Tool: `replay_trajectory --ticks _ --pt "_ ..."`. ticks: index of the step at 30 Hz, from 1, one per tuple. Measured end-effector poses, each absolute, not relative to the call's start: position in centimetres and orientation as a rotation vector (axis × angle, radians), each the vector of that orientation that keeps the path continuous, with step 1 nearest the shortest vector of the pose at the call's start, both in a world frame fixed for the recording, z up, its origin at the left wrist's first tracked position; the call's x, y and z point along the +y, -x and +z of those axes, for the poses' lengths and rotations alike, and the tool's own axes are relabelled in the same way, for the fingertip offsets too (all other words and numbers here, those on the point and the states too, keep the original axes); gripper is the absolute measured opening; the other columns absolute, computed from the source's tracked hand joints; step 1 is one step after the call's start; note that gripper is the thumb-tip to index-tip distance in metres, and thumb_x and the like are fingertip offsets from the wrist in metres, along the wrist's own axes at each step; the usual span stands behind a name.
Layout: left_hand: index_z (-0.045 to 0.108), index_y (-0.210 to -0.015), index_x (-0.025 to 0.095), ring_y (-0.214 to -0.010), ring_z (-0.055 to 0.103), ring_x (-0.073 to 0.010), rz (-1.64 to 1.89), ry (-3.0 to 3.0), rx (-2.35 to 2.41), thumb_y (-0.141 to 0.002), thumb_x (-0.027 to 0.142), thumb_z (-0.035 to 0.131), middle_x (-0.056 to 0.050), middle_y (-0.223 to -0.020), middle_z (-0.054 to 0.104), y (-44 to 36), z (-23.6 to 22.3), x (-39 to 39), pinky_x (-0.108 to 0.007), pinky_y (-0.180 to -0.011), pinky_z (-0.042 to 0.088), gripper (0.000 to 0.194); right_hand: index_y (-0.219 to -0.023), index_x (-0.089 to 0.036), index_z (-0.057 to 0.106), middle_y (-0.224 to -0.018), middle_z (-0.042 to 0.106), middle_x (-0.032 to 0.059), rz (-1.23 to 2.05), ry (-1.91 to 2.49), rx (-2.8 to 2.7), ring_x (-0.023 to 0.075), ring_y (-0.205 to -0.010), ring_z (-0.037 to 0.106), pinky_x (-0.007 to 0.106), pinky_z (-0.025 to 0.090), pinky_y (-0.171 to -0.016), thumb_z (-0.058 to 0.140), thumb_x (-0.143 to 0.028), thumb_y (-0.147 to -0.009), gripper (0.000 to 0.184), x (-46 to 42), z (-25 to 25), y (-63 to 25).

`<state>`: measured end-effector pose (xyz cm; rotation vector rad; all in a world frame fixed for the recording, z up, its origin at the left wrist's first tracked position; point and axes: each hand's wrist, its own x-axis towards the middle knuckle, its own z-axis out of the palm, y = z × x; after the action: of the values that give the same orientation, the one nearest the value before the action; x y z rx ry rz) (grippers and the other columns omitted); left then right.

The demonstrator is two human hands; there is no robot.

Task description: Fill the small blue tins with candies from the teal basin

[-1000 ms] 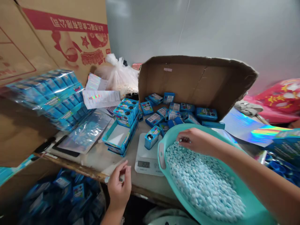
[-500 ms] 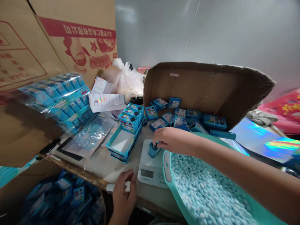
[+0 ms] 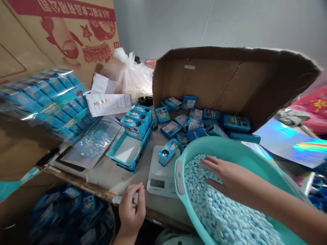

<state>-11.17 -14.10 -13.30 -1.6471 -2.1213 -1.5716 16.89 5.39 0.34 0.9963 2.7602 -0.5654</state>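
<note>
Right hand (image 3: pixel 223 175), fingers spread, lower right over candies (image 3: pixel 227 211), likely light, hard, slippery, best pinched by their sides; left hand (image 3: pixel 131 209), lower centre, curled, grip unclear.

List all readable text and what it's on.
"CARAMELO MACIZO": wrapped pack and small box in front of the open carton
"食品有限公司", upside down: big carton; rest of that line unclear
Too small or blurred: digits on the scale, print on the shiny sheet, fine print on other boxes
</note>
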Motion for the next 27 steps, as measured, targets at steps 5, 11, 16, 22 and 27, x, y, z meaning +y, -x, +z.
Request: replay_trajectory --ticks 5,11,16,22,27 --pt "0.063 -0.107 0.018 -0.082 0.069 -0.0165 -1.536 1.643 -2.141 -0.09 0.011 0.06 -0.006 -0.094 0.068 11.0 -13.1 -14.3 -0.028 -0.077 0.057 0.018 -0.114 -0.021 0.064 -0.121 0.06 0.0128 -0.866 -0.997 2.63 0.0334 -0.111 0.056 0.047 0.046 -0.092 0.06 -0.035 -0.09 0.028 4.4 -4.1 -19.8" --pt "0.063 -0.106 0.018 -0.084 0.069 -0.0167 -1.519 1.625 -2.164 -0.091 0.012 0.059 -0.006 -0.095 0.067 11.0 -13.3 -14.3 -0.027 -0.075 0.057 0.017 -0.098 -0.024 0.067 -0.104 0.065 0.0075 -0.956 -1.038 2.596 0.0309 -0.1 0.058 0.041 0.045 -0.086 0.068 -0.033 -0.084 0.016 5.2 -4.3 -19.3" --pt "0.061 -0.107 0.017 -0.083 0.068 -0.016 -1.476 1.641 -2.116 -0.09 0.01 0.059 -0.006 -0.095 0.066 10.9 -12.8 -14.0 -0.027 -0.076 0.057 0.018 -0.094 -0.024 0.066 -0.102 0.065 0.0058 -1.002 -1.038 2.597 0.0289 -0.097 0.059 0.039 0.044 -0.084 0.069 -0.031 -0.082 0.014 5.7 -4.4 -19.3" --pt "0.06 -0.108 0.017 -0.089 0.065 -0.0185 -1.354 1.735 -1.911 -0.087 0.01 0.064 -0.006 -0.092 0.064 10.1 -9.7 -12.2 -0.03 -0.081 0.056 0.023 -0.087 -0.025 0.069 -0.097 0.068 0.0047 -1.106 -1.08 2.582 0.0277 -0.091 0.061 0.037 0.044 -0.079 0.07 -0.025 -0.075 0.012 6.0 -4.6 -19.9" --pt "0.051 -0.131 0.018 -0.117 0.056 -0.0263 -1.36 1.767 -2.002 -0.089 0.024 0.065 -0.014 -0.123 0.055 8.4 -6.0 -7.7 -0.043 -0.097 0.052 0.045 -0.082 -0.028 0.07 -0.094 0.07 0.0023 -1.201 -1.086 2.564 0.0286 -0.091 0.062 0.037 0.044 -0.078 0.072 -0.022 -0.068 0.015 6.2 -3.5 -20.2"
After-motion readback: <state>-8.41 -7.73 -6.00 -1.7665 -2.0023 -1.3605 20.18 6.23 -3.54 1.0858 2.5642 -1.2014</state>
